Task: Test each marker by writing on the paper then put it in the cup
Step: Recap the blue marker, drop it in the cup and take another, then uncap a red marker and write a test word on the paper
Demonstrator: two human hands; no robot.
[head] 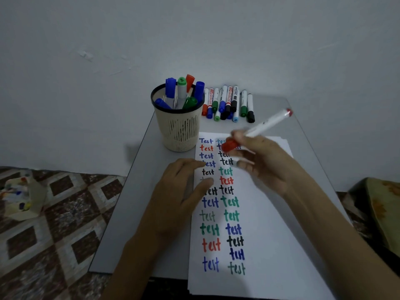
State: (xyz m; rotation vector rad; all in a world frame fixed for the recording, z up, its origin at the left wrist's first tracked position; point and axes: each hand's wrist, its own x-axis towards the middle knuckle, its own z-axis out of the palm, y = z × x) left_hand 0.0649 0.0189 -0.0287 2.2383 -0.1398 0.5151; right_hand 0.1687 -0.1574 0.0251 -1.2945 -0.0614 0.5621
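Head view: right hand [259,163] pinches red marker [266,124] over paper [281,224], axis running from cap by the fingers up-right, cup [179,131] just left and nearer this hand; left hand [177,195] lies flat on paper.

Looks forward and down from head height, from above the near edge of the small grey table [129,213]. Faces the far wall [194,40] squarely. Sits close, filling the lower middle with the paper [270,224], the left hand [179,191] and the right hand [266,167] with its red marker [266,124]. Reaches the cup [179,131] and loose markers [227,102] at the far end, and the patterned floor [54,234] at left.
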